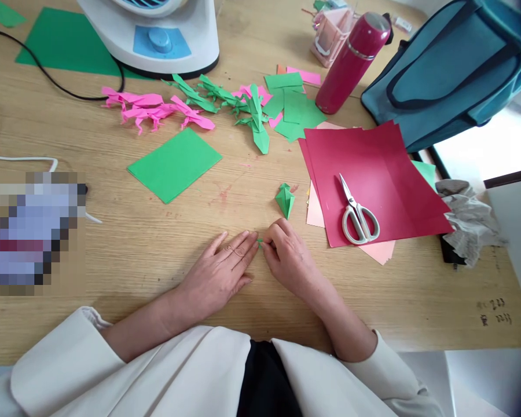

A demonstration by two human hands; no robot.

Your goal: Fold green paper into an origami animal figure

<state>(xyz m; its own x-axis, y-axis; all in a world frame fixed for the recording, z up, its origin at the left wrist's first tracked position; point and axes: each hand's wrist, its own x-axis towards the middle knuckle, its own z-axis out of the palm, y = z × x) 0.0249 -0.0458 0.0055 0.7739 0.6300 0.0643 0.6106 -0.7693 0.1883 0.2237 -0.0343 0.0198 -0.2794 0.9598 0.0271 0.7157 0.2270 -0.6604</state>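
Observation:
A tiny piece of green paper (259, 241) shows between my two hands on the wooden table. My left hand (219, 269) lies flat with its fingers stretched out, the fingertips at the paper's left side. The thumb and bent index finger of my right hand (290, 255) pinch the paper's right side. Most of the piece is hidden by the fingers. Just beyond my right hand lies a folded green paper form (285, 200). A green paper sheet (175, 164) rests farther off to the left. White-handled scissors (356, 217) lie on red sheets (391, 174) at the right.
Pink folded figures (151, 110) and green folded figures (256, 119) lie across the back, near green scraps (293, 107). Behind them stand a white appliance (156, 37), a red bottle (351, 63), a pink holder (332, 35) and a teal bag (447, 75). A blurred-out object (30, 234) is at left.

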